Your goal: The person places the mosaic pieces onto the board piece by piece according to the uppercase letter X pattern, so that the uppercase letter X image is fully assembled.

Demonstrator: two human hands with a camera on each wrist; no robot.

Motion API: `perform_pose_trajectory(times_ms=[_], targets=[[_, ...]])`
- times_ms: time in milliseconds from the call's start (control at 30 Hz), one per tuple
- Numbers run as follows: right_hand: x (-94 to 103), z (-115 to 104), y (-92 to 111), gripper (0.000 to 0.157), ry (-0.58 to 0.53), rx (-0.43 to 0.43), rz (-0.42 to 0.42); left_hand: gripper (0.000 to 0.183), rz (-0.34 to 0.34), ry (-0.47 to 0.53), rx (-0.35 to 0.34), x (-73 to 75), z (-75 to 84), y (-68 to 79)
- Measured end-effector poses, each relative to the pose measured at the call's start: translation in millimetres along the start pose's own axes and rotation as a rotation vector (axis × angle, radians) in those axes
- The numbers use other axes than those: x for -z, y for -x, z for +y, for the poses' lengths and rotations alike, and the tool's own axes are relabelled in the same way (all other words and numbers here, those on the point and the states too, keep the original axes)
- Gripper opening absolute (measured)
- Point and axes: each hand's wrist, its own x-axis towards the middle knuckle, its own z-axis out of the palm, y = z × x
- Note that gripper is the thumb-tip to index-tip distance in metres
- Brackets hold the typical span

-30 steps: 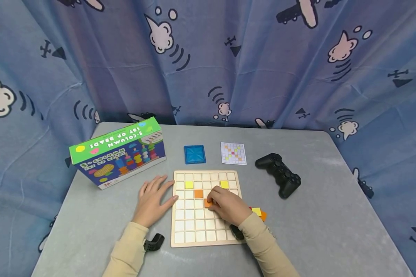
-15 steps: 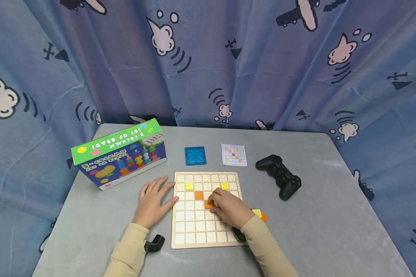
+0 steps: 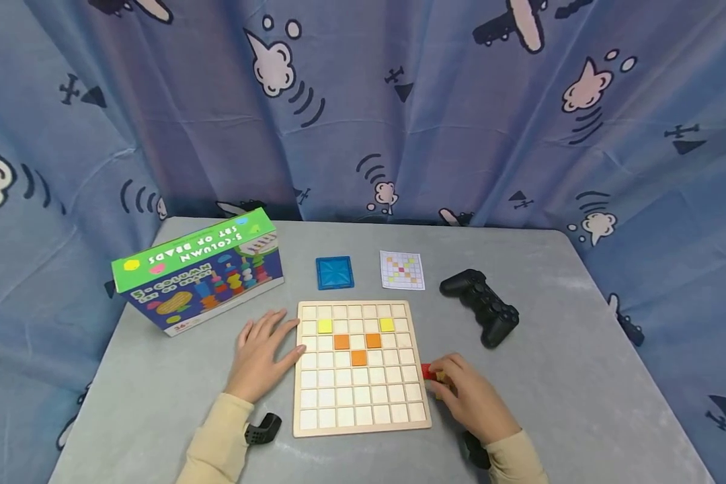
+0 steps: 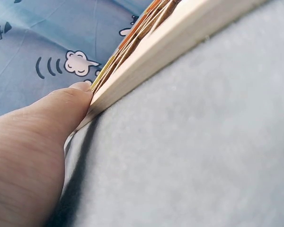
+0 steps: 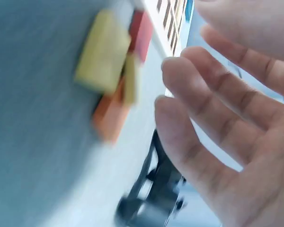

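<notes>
A wooden grid board lies flat on the grey table. Two yellow tiles, one of them the left yellow tile, sit in its upper part. Three orange tiles, the lowest being this orange tile, form a V below them. My left hand rests at the board's left edge, thumb and fingertips touching it. To the right of the board my right hand is over loose pieces. Its fingers are slightly bent and apart from a yellow block, a red block and an orange block.
Behind the board lie a blue square tray and a printed pattern card. A black game controller is at the right. A bead-set box stands at the back left, and a patterned curtain hangs behind the table.
My right hand has let go of an orange tile on the board and moved right to the loose pieces. A third orange tile now shows on the grid. The left hand stays put.
</notes>
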Motion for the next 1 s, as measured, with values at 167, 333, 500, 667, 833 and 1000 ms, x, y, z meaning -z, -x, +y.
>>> perform_pose_trajectory(times_ms=[167,333,500,667,833,1000], targets=[[4.1,11.9,15.5,0.025,0.027,-0.131,0.029,0.055,0.031,0.007,-0.007,0.6,-0.7,0.7],[4.9,20.5,20.6,0.025,0.021,-0.211,0.001,0.054,0.036,0.004,-0.008,0.3,-0.1,1.2],[1.6,23.2,20.9,0.025,0.019,-0.245,-0.043,0.055,0.019,0.007,-0.003,0.1,0.9,1.8],[-0.8,23.9,18.7,0.026,0.008,-0.268,-0.068,0.056,-0.001,0.010,0.009,1.8,3.0,0.6],[-5.5,27.6,17.0,0.042,0.030,-0.205,-0.029,0.055,0.010,0.005,-0.002,0.6,1.0,-0.1],[-6.3,26.2,14.5,0.052,0.024,-0.153,-0.079,0.054,0.027,0.017,-0.013,0.3,0.8,0.6]])
